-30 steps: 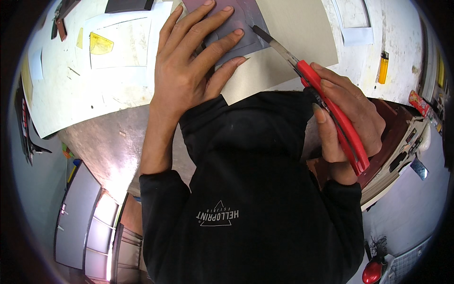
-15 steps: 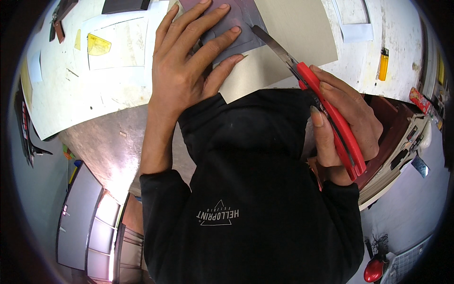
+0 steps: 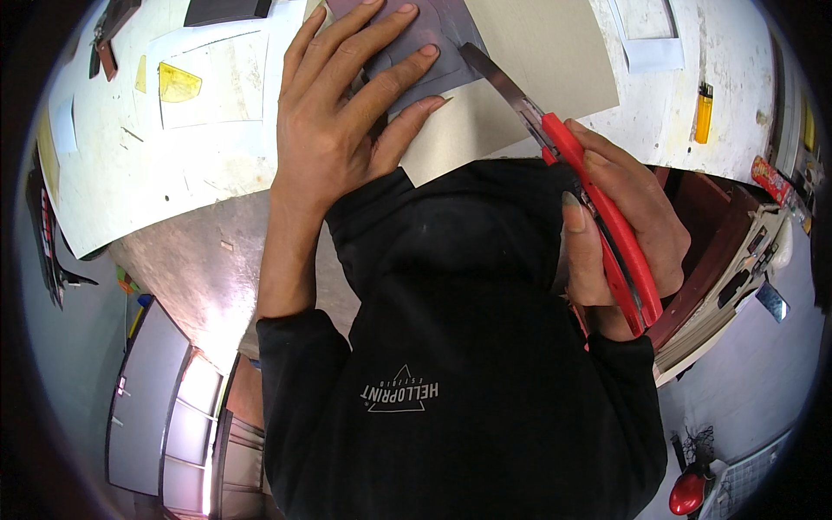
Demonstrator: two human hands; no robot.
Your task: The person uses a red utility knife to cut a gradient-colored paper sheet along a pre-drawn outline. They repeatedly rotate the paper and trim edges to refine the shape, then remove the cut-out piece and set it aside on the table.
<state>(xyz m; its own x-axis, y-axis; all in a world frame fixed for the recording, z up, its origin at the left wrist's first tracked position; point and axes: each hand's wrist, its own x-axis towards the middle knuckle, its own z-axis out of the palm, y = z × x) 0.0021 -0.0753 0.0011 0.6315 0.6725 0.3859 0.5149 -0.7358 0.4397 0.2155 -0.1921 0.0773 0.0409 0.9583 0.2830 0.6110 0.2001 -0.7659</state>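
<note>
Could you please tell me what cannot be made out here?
In the head view:
Purple sheet: far end cut off by the top edge; left hand covers part.
Right hand: some fingertips hidden behind the red-handled tool.
Dark panel: cut off by the top edge.

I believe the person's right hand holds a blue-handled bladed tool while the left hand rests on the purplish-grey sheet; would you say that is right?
Not quite: the handle is red, not blue, as the head view shows. The right hand does hold the bladed tool, and the left hand rests on the purplish-grey sheet.
</note>
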